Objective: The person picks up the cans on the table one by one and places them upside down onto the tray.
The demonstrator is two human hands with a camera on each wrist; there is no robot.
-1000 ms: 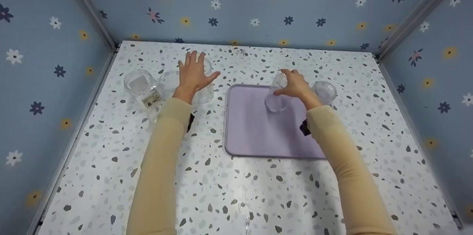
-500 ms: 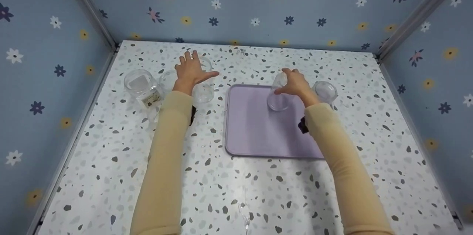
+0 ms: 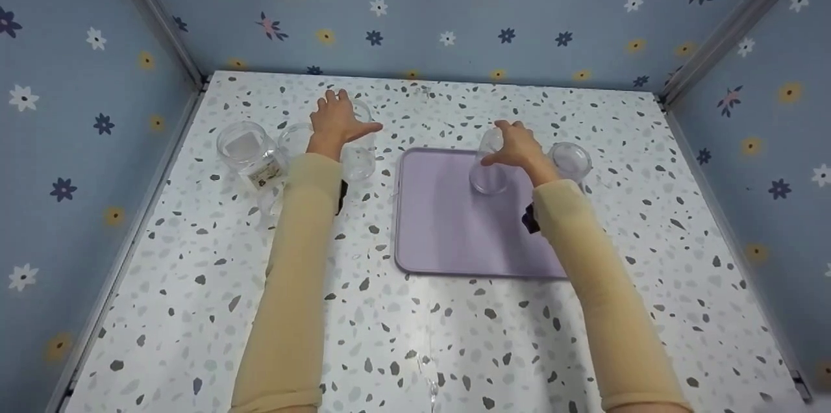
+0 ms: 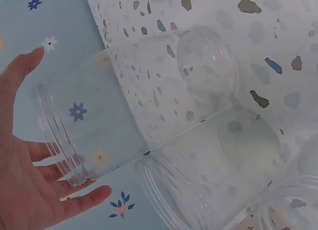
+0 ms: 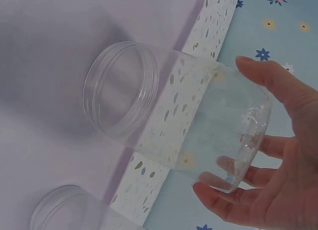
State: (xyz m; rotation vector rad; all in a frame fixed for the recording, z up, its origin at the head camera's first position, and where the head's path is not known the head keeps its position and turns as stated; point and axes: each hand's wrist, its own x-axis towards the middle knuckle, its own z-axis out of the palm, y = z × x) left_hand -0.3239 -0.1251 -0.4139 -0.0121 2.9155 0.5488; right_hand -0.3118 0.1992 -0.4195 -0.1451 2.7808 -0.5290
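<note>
My right hand [image 3: 519, 147] grips a clear plastic jar [image 5: 198, 115] from above, its fingers and thumb around the end away from the threads. The threaded mouth points down over the lilac tray [image 3: 441, 231]; whether it touches the tray I cannot tell. My left hand [image 3: 334, 121] reaches over the threaded top of another clear jar [image 3: 357, 163] standing on the table. In the left wrist view, the fingers pass behind this jar's rim [image 4: 64, 135], and the thumb is spread, apart from it. Contact between those fingers and the rim is unclear.
Beside the left jar stands another clear jar [image 3: 293, 140]. Further left is a clear jar [image 3: 241, 143] with a printed label [image 3: 265, 173]. One more clear jar [image 3: 570, 160] is at the tray's right. Flowered walls [image 3: 415, 10] enclose the speckled table [image 3: 376, 328].
My left hand has shifted slightly and its fingers have bent down over the jar's top. The jar in my right hand has moved slightly right, then stayed nearly still.
</note>
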